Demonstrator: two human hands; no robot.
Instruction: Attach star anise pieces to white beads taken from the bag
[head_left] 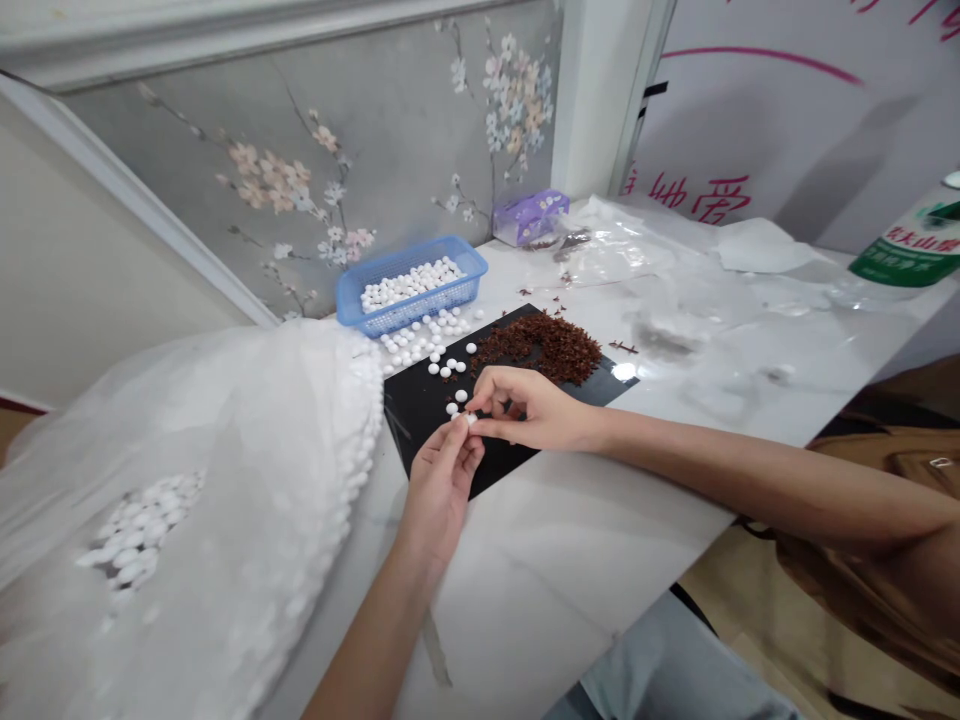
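Observation:
My left hand (442, 480) and my right hand (529, 405) meet over a black board (431, 405) on the white table. Their fingertips pinch together on one small white bead (471, 419). Loose white beads (427, 345) lie scattered on the board's far left part. A heap of small reddish-brown pieces (544, 345) sits on the board's far right part, just beyond my right hand. White gauzy fabric (225, 480) edged with a row of beads lies bunched at my left, touching the board's left side.
A blue basket (352, 300) holding white beads stands behind the board by the flowered wall. Clear plastic sheeting (675, 290), a purple packet (532, 215) and a green-labelled bottle (911, 245) lie farther right. The table edge runs diagonally at right.

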